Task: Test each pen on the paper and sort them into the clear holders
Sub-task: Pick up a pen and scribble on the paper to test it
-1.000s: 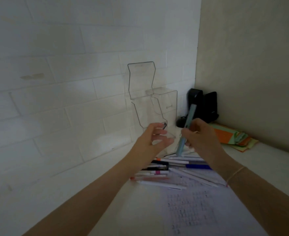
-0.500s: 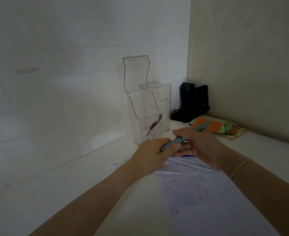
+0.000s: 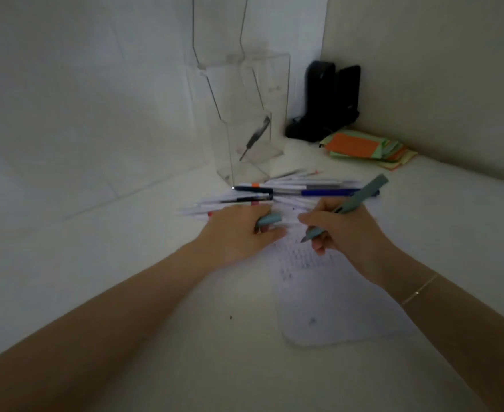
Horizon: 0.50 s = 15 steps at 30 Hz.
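Observation:
My right hand (image 3: 344, 233) grips a pale teal pen (image 3: 360, 196) in a writing hold, its tip down just above the white paper (image 3: 334, 301) that bears rows of test marks. My left hand (image 3: 239, 233) rests on the paper's left edge and holds the pen's teal cap (image 3: 270, 219). A pile of pens (image 3: 283, 193) lies beyond both hands. Behind it stand the clear holders (image 3: 245, 114); the front one holds a single dark pen (image 3: 255, 138).
A black stapler-like object (image 3: 328, 102) stands in the corner by the right wall. A stack of orange and green sticky notes (image 3: 366, 148) lies next to it. White brick wall runs along the left.
The cap has come off the teal pen into my left hand. My right hand turned the pen tip down over the paper. The view tilted down and closer.

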Available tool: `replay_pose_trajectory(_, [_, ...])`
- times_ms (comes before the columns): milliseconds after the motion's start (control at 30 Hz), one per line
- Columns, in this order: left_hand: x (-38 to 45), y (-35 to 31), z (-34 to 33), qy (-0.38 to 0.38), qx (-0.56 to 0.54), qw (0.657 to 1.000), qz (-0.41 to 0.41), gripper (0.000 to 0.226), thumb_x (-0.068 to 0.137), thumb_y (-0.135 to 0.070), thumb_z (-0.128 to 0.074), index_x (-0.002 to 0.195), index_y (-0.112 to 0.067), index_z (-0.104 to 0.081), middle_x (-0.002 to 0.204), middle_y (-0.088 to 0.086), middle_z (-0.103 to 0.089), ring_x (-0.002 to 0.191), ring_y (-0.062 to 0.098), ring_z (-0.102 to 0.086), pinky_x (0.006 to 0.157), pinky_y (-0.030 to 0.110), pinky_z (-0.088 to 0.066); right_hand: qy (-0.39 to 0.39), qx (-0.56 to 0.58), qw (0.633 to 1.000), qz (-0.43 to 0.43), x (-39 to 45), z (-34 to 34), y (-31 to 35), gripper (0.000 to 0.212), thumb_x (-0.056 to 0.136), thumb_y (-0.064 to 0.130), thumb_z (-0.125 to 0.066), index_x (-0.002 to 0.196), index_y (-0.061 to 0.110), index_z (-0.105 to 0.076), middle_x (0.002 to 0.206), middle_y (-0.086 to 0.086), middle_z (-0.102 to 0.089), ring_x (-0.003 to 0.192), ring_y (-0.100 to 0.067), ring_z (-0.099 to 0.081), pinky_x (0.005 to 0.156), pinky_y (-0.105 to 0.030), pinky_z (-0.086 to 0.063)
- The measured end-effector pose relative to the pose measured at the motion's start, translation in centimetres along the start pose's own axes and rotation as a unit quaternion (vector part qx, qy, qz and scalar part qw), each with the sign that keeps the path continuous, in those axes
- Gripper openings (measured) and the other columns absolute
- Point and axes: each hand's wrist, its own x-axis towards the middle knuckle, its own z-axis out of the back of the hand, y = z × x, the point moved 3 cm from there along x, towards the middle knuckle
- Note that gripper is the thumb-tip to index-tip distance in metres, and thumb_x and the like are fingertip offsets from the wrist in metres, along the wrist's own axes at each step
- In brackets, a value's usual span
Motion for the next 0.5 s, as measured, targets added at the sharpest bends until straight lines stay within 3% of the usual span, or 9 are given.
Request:
replay_pose_trajectory(133, [-0.5, -0.8, -0.7, -0.039, 0.057, 0.994, -0.087, 0.032, 0.086, -0.048, -0.051, 0.077, -0.018, -0.058, 0.072, -0.004, -0.061, 0.061, 0.014, -0.055, 0.052, 0.027, -0.040, -0.064, -0.063, 0.996, 0.021, -0.9, -1.2, -1.8, 0.023, 0.084, 0.004, -0.062, 0.064, 0.002, -0.052, 0.051, -0.015, -0.056, 0.031, -0.012, -0.048, 0.035, -0.019, -0.040])
replay_pose_trajectory(233, [-0.8, -1.1, -0.8, -0.052, 0.068, 0.990, -0.111, 0.028, 0.087, -0.043, -0.053, 0.070, -0.022, -0.046, 0.066, -0.004, -0.058, 0.055, 0.010, -0.043, 0.049, 0.024, -0.030, -0.107, -0.106, 0.988, 0.041, -1.2, -1.4, -2.6, 0.031, 0.083, 0.005, -0.062, 0.056, 0.004, -0.047, 0.046, -0.013, -0.053, 0.027, -0.007, -0.045, 0.034, -0.014, -0.036])
replay_pose_trajectory(367, [-0.8, -1.2, -0.7, -0.052, 0.068, 0.990, -0.115, 0.028, 0.089, -0.044, -0.052, 0.070, -0.025, -0.042, 0.064, -0.010, -0.046, 0.054, 0.009, -0.039, 0.044, 0.020, -0.019, -0.119, -0.120, 0.983, 0.069, -1.6, -1.4, -2.8, 0.022, 0.082, 0.004, -0.063, 0.062, -0.002, -0.055, 0.045, -0.012, -0.054, 0.026, -0.004, -0.045, 0.033, -0.014, -0.036])
replay_pose_trajectory(500, [-0.9, -1.2, -0.6, -0.051, 0.062, 0.989, -0.128, 0.029, 0.090, -0.044, -0.050, 0.070, -0.025, -0.040, 0.065, -0.012, -0.043, 0.054, 0.009, -0.040, 0.046, 0.014, -0.017, -0.117, -0.123, 0.982, 0.088, -1.5, -1.4, -3.1, 0.028, 0.081, 0.009, -0.067, 0.063, -0.009, -0.056, 0.035, 0.001, -0.052, 0.026, -0.004, -0.046, 0.033, -0.013, -0.036])
